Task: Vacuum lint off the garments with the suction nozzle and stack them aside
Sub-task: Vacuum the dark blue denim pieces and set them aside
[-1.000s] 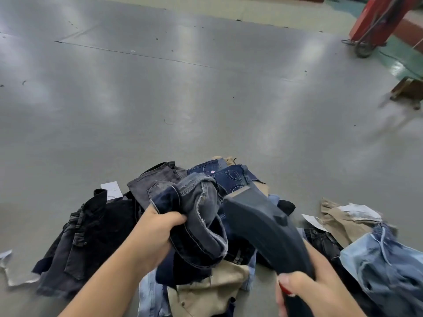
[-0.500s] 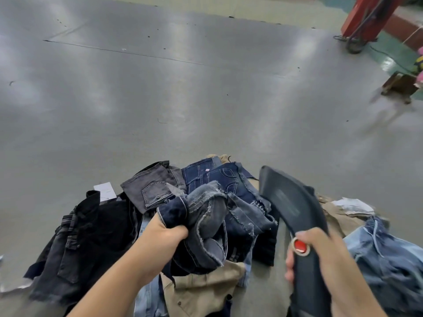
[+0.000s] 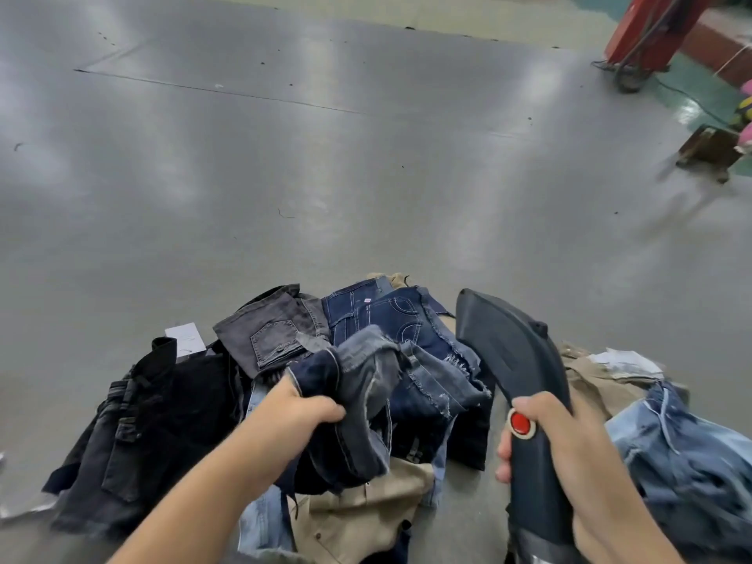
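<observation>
At far left a black garment [image 3: 162,421] lies spread on the grey floor [image 3: 325,177], touching the heap of denim beside it, with a grey jeans piece [image 3: 272,335] folded on top. The left hand [image 3: 297,409] has its fingers curled tight round a bunched blue denim garment [image 3: 366,400], lifted a little off the pile [image 3: 407,339]. Because the cloth is gripped in a wad, folds stay hidden; if the nozzle passes over it like this, lint inside the creases would likely be missed, and a loose frayed hem could be sucked into the mouth and snag. Below it a khaki garment [image 3: 358,510] lies partly under the denim, so lifting may drag neighbours along and mix the cleaned with the uncleaned.

To the right, the right hand [image 3: 569,449] wraps round the handle of the dark suction nozzle [image 3: 512,360], thumb just beside its red button [image 3: 521,423]; the head points up and away, clear of the fabric. A slip of that thumb could start or stop the suction at the wrong time. Further right lies pale blue denim [image 3: 683,462] over a beige piece [image 3: 590,376].

No bin, basket or box shows here; every garment lies straight on the floor, and which heap is the finished stack cannot be told.
</observation>
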A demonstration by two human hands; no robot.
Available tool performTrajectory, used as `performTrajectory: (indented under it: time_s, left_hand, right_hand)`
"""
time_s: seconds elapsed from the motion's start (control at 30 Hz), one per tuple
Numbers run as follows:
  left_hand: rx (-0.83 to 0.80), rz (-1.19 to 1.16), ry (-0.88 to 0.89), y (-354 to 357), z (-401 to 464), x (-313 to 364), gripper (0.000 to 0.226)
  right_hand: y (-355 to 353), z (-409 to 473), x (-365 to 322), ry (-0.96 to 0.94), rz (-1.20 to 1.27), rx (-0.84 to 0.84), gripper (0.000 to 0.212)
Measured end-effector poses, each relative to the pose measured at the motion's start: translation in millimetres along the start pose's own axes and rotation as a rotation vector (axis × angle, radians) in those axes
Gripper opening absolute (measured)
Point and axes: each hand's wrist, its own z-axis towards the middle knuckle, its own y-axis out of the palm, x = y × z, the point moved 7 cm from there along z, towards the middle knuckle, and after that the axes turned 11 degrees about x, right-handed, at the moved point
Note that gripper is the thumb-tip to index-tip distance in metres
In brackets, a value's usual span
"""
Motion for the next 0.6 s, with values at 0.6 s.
performTrajectory:
  time_s: [0.6]
  left_hand:
    - [-0.221, -0.724, -0.109, 1.0, -20.8, 16.0, 0.061]
  right_hand:
    - [34.8, -4.3, 22.0, -0.055, 0.200, -0.186, 0.045]
